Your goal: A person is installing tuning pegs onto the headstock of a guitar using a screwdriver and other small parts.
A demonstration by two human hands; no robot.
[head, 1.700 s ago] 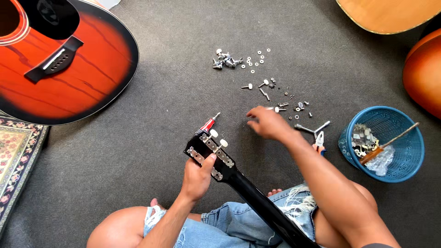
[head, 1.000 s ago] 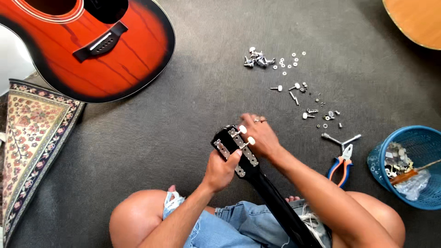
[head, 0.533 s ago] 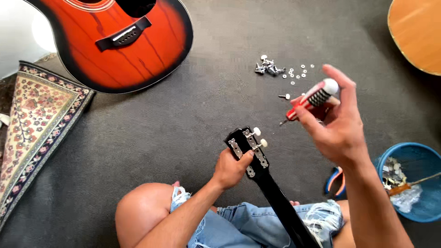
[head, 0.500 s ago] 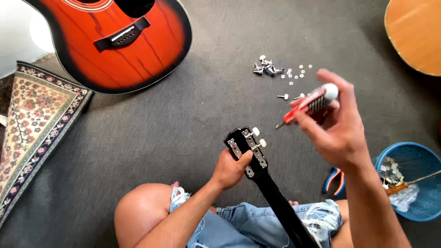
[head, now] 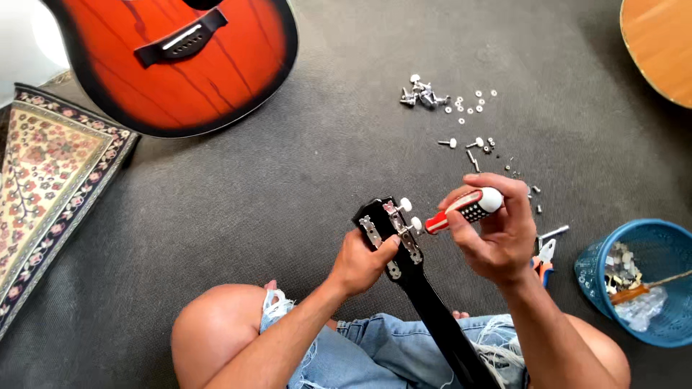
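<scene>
Right hand [head: 497, 238] wrapped around one red-and-white ribbed-handle screwdriver [head: 465, 208], fingers curled over the handle, thumb below, wrist bent inward; the shaft runs left and its tip sits at the tuners on the upper right edge of the headstock. Left hand [head: 362, 261] clamped on the black guitar headstock [head: 389, 234] from its left side, thumb lying across the face near the lower end of the metal tuner plates, forearm coming up from bottom left. One black guitar neck [head: 440, 324] runs from the headstock down-right across the lap, over torn blue jeans. Two white tuner buttons [head: 409, 214] visible on the headstock's right edge; two silver plates on its face. Just beyond the right hand on the dark grey carpet floor [head: 274, 187]: one pair of pliers with orange-and-blue grips [head: 543, 258], partly hidden by the hand. Further up, a scatter of small silver screws, washers and tuner pegs [head: 447, 101], too small to count exactly. Right edge: one blue mesh plastic basket [head: 634, 238] holding loose parts and one wooden-handled tool. Top left: one red-orange sunburst acoustic guitar body [head: 173, 65]. Top right: part of one natural-wood guitar body [head: 659, 39]. Left edge: one patterned floral rug [head: 50, 173].
</scene>
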